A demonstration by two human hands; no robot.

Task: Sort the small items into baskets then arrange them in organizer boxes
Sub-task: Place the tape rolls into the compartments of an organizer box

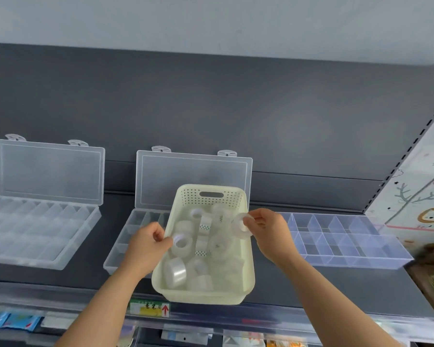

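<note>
A cream plastic basket [246, 281] stands on the dark shelf, partly over the middle organizer box [125, 236], and holds several clear tape rolls [176, 271]. My left hand [145, 246] pinches one clear tape roll [182, 242] at the basket's left rim. My right hand [268, 229] pinches another clear tape roll [241, 224] over the basket's right rim. An open frosted organizer box [35, 231] lies to the left, its lid upright. A clear bluish divided organizer box [346, 239] lies to the right, its compartments bare.
The dark shelf [273, 284] has a price-tag rail with a yellow-green label [149, 308] along its front edge. A patterned panel [424, 186] and a brown object [431, 251] sit at the right. Packaged goods [10, 320] hang below the shelf.
</note>
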